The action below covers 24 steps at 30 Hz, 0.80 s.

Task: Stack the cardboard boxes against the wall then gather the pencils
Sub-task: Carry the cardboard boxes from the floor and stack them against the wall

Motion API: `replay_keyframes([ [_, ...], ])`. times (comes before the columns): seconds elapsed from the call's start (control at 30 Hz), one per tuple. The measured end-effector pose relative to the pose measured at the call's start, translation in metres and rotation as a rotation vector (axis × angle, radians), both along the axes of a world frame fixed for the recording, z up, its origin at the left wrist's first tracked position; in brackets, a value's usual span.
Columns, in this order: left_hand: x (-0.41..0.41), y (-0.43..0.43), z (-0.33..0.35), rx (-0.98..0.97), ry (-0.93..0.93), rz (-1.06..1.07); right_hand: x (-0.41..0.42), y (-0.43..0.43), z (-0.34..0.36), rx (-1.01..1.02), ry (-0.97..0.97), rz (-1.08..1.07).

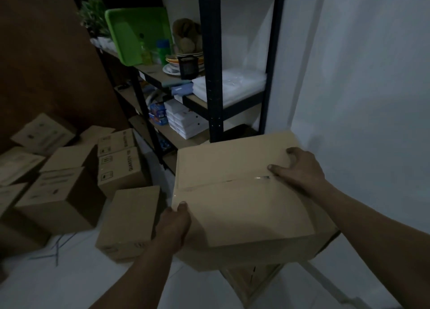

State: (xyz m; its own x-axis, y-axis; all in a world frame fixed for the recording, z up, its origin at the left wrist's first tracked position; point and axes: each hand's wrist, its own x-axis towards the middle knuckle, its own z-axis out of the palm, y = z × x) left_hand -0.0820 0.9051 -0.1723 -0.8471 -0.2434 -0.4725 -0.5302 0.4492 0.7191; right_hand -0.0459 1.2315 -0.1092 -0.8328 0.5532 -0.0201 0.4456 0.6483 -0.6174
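Room: a dim storage corner. A white wall point(372, 99) is running down the right side and a brown panel point(41, 64) is closing off the left. A dark metal shelving unit point(211, 76) is standing between them, carrying a green tray point(137, 34) propped on edge, a stack of plates point(176, 64) and flat white packets point(186, 120).

Surface: a pale tiled floor point(81, 285). Several closed cardboard boxes point(60, 192) are lying loosely grouped at the left, some tilted, and one more box point(130, 222) is sitting just beside the person's left forearm. Thin dark pencils point(58, 248) are lying scattered on the tiles in front of that group, blurred in the low light.

Task item: a large taped cardboard box point(239, 192) is being held close to the white wall, directly above a lower box point(256, 276). Whether the two are touching cannot be told.

Grip: the left hand point(173, 225) is gripping the near left corner, thumb pressing on the top face and fingers hidden down the side. The right hand point(300, 167) is gripping the far right edge, fingers curling over it and thumb lying along the top beside the tape seam.
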Motion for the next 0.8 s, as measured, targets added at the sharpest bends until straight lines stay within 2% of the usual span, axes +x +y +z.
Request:
replay_keyframes([
  [0.27, 0.009, 0.001, -0.024, 0.088, -0.088, 0.005, -0.006, 0.006, -0.026, -0.010, -0.073, 0.046],
  [0.37, 0.008, 0.003, -0.025, 0.062, -0.093, -0.008, -0.011, 0.009, -0.030, 0.002, -0.087, 0.055],
  [0.6, 0.005, 0.012, -0.022, 0.062, -0.095, -0.040, -0.007, -0.001, -0.033, 0.194, -0.308, 0.104],
  [0.8, 0.011, 0.033, -0.013, 0.110, -0.112, -0.033, 0.017, -0.025, -0.032, 0.297, -0.365, 0.286],
])
